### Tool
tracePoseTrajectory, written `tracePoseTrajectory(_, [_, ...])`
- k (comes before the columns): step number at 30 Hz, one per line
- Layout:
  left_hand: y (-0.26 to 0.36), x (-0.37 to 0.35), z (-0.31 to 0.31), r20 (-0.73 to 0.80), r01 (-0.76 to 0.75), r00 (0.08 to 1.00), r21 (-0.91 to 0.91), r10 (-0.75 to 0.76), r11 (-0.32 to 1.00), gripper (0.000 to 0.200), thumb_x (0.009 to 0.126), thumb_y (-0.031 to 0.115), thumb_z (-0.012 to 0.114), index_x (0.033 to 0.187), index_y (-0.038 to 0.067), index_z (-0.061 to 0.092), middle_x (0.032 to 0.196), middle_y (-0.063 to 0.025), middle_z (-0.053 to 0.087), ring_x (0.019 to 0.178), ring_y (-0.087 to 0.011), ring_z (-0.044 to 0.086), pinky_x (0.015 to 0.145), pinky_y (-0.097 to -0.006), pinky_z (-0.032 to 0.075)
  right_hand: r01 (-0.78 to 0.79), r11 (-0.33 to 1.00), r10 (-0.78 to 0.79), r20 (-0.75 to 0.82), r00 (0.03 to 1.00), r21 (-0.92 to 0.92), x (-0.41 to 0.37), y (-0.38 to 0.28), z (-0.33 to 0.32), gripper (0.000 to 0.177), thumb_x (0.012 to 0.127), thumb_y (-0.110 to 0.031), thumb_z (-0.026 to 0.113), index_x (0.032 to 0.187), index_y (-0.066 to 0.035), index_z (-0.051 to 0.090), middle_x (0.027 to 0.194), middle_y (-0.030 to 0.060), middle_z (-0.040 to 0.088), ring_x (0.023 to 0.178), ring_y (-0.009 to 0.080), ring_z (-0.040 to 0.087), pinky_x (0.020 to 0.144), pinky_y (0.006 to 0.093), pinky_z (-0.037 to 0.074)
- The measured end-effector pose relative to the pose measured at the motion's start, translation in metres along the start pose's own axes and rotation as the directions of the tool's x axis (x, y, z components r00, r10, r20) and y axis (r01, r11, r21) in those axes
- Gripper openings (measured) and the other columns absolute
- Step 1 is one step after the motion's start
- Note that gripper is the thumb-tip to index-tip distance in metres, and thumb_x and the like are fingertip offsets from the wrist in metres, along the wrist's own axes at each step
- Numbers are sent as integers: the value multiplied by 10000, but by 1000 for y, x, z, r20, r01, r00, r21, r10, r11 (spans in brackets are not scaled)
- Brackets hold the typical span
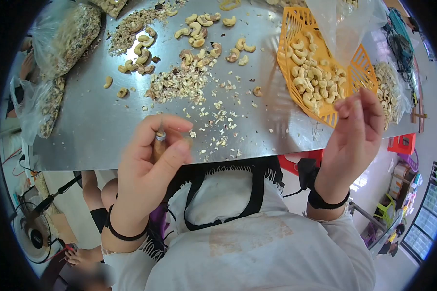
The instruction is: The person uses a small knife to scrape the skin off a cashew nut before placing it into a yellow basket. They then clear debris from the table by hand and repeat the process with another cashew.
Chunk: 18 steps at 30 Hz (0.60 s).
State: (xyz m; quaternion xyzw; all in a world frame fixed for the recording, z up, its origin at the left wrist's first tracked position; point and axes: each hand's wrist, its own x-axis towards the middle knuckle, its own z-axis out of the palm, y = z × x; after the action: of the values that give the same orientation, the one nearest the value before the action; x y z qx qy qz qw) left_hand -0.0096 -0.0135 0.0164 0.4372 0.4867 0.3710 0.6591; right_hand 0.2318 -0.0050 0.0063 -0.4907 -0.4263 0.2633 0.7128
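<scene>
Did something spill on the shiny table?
Yes. Peel crumbs lie scattered over the metal table, trailing from a pile beside loose cashews toward the near edge. The orange basket keeps its cashews inside.

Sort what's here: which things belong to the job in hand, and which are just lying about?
In hand: left hand gripping a small metal-ringed tool; right hand; loose cashews and skin scraps on the steel table; orange basket of peeled cashews.
Lying about: bagged scraps, floor fan, cables.
</scene>
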Motion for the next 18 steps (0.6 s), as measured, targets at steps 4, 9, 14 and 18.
tracePoseTrajectory(4, [7,2,-5,-76,-30,997,27,32,999,199,832,75,450,1021,12,460,711,-17,492,564,-21,414,519,-133,331,-177,984,169,230,958,13,-20,1,8,234,736,32,559,961,12,496,821,30,525,737,77,486,678,191,389])
tracePoseTrajectory(9, [9,6,-7,-72,-40,997,15,41,999,219,861,126,397,1044,18,449,689,-32,516,488,-12,362,437,-127,283,-337,941,281,576,767,-11,-43,9,28,225,736,-9,582,951,-7,512,812,23,520,722,82,479,668,205,395])
tracePoseTrajectory(14, [15,11,14,-14,-151,989,-20,150,988,261,872,134,354,1096,4,388,728,-53,510,516,-30,380,466,-144,313,-624,778,432,782,448,-72,-71,12,51,242,754,-105,591,975,-30,527,821,34,548,655,84,502,624,219,424])
tracePoseTrajectory(18, [17,17,24,68,-222,973,-4,222,975,295,875,142,346,1135,3,346,764,-70,506,567,-49,410,515,-169,355,-696,716,433,819,376,-59,-81,18,55,182,770,-99,570,931,-19,544,799,40,568,654,85,507,650,219,424])
